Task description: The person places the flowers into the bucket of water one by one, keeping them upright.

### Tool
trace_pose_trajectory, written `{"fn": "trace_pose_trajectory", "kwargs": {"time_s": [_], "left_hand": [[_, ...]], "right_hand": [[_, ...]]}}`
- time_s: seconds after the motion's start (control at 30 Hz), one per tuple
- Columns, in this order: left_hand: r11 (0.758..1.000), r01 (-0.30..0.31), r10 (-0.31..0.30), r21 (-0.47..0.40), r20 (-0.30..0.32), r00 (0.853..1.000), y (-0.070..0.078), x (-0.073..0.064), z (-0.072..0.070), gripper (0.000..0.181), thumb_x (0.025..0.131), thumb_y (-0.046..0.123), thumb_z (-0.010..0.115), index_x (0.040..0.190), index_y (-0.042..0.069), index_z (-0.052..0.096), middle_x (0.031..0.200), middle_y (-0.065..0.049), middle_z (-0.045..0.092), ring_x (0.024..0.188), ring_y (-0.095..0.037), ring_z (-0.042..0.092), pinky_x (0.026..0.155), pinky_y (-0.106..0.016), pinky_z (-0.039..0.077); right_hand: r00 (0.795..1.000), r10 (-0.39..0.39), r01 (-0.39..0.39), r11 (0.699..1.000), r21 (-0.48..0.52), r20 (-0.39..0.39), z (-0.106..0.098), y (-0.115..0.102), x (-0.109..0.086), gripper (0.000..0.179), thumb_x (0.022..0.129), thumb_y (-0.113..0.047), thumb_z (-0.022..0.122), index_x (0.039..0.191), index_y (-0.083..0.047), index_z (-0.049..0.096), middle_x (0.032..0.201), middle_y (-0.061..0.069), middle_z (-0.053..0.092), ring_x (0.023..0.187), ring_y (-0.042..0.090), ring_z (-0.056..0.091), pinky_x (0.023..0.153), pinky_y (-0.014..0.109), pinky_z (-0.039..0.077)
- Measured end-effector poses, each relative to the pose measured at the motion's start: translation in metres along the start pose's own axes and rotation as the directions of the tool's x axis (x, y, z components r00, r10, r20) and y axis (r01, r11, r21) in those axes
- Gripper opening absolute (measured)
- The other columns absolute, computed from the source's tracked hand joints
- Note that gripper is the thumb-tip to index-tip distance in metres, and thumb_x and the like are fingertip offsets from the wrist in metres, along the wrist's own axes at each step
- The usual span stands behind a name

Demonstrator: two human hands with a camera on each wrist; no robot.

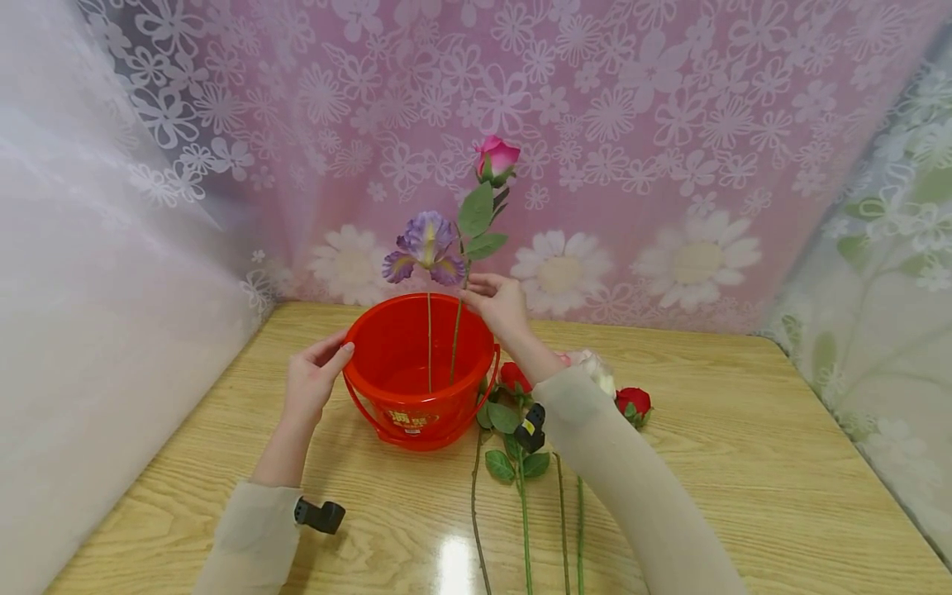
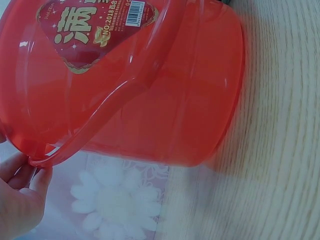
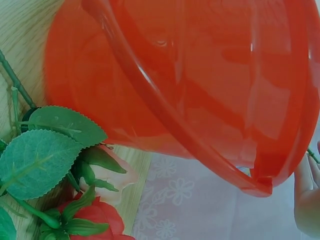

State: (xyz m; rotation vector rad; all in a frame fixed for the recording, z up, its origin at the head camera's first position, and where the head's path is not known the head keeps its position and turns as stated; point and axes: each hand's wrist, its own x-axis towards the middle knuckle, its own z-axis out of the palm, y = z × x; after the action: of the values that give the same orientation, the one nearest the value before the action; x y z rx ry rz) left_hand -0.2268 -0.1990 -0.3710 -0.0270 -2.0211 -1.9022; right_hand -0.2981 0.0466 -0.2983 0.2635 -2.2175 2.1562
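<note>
A red plastic bucket (image 1: 416, 426) stands on the wooden table, its handle hanging down at the front. My left hand (image 1: 311, 382) grips the bucket's left rim between thumb and fingers; the left wrist view shows this hand (image 2: 22, 200) by the handle joint. Above the far right rim, my right hand (image 1: 498, 306) pinches the stem of a pink rose (image 1: 498, 157), which is upright with its lower stem inside the bucket. A purple iris (image 1: 426, 248) stands in the bucket just left of the rose. Only the edge of my right hand (image 3: 307, 195) appears in the right wrist view.
Right of the bucket lie several artificial flowers, among them a red rose (image 1: 634, 402), another red rose (image 1: 515, 377) and a white flower (image 1: 595, 372). Their stems point toward the table's front edge. Floral curtains (image 1: 632, 165) hang behind the table and at both sides.
</note>
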Motion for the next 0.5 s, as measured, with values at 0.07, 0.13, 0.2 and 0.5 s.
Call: {"fn": "trace_pose_trajectory", "kwargs": {"time_s": [0.07,0.13,0.2,0.5], "left_hand": [[1.0,-0.002,0.002,0.001,-0.001,1.0,0.0,0.0,0.0,0.037,0.084,0.012,0.061,0.115,-0.007,0.055,0.115,-0.023,0.052,0.084,-0.005,0.058,0.072,-0.017,0.048],[1.0,-0.005,0.005,0.001,-0.003,1.0,0.0,0.0,0.0,0.037,0.084,0.011,0.061,0.115,-0.007,0.055,0.114,-0.024,0.052,0.085,-0.005,0.058,0.072,-0.017,0.048],[1.0,-0.007,0.007,0.003,-0.005,1.0,-0.001,0.0,0.0,0.037,0.084,0.011,0.061,0.115,-0.008,0.055,0.114,-0.024,0.052,0.085,-0.005,0.058,0.072,-0.017,0.048],[1.0,-0.006,0.006,-0.007,-0.018,1.0,-0.003,0.001,0.001,0.037,0.083,0.012,0.063,0.114,-0.007,0.056,0.111,-0.022,0.055,0.084,-0.007,0.058,0.072,-0.018,0.049]], "right_hand": [[1.0,0.006,-0.006,1.0,-0.006,0.016,-0.002,0.0,-0.001,0.038,0.082,0.0,0.061,0.119,0.005,0.053,0.109,0.021,0.056,0.096,0.027,0.057,0.076,0.026,0.049],[0.999,0.01,-0.01,1.0,-0.021,0.033,-0.004,0.0,-0.002,0.039,0.082,-0.001,0.061,0.12,0.004,0.052,0.111,0.019,0.056,0.098,0.026,0.056,0.078,0.027,0.048],[0.999,0.008,-0.006,0.999,-0.048,0.044,-0.006,0.002,-0.002,0.039,0.083,-0.003,0.061,0.121,0.003,0.052,0.112,0.017,0.056,0.1,0.024,0.055,0.08,0.027,0.048],[0.997,-0.016,0.024,0.995,-0.092,0.08,-0.019,0.008,-0.003,0.038,0.084,-0.008,0.061,0.12,0.0,0.053,0.115,0.017,0.055,0.103,0.023,0.053,0.086,0.031,0.044]]}}
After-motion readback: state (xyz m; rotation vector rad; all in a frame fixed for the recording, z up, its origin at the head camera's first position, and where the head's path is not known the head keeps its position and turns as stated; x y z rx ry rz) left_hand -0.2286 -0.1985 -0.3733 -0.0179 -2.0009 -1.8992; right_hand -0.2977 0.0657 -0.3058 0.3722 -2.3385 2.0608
